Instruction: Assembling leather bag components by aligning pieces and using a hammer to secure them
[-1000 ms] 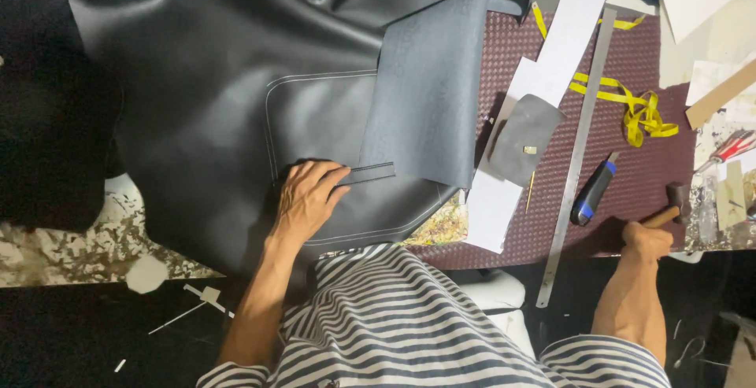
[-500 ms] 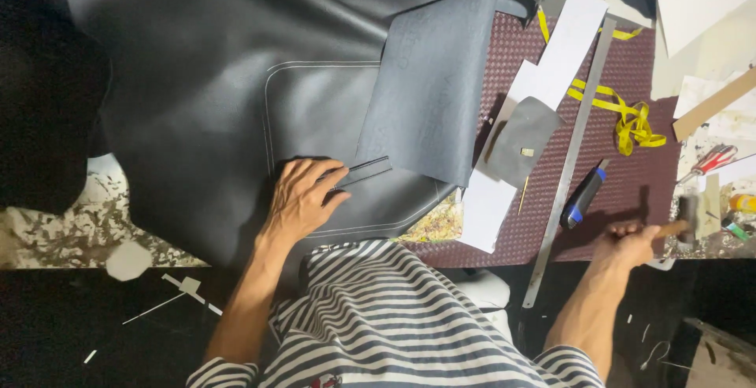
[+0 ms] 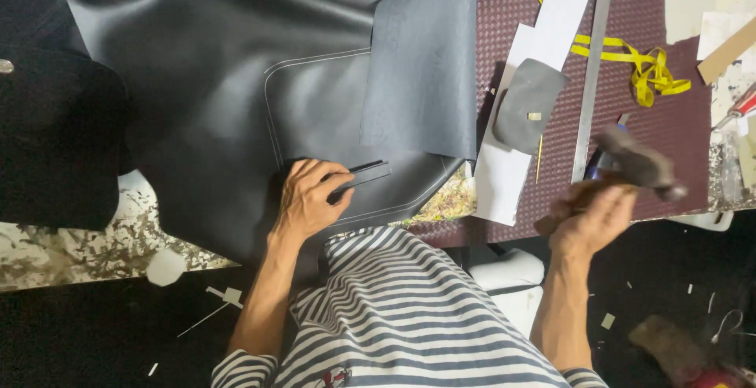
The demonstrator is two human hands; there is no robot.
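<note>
The hammer (image 3: pixel 634 164) in the right hand (image 3: pixel 587 219) is motion-blurred; black leather (image 3: pixel 197 97) runs off the top edge.

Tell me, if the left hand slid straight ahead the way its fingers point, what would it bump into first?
The left hand points up and to the right, and its fingers already rest on a small dark strip. Past that, probably the folded grey leather panel lying on the big black leather sheet.
</note>
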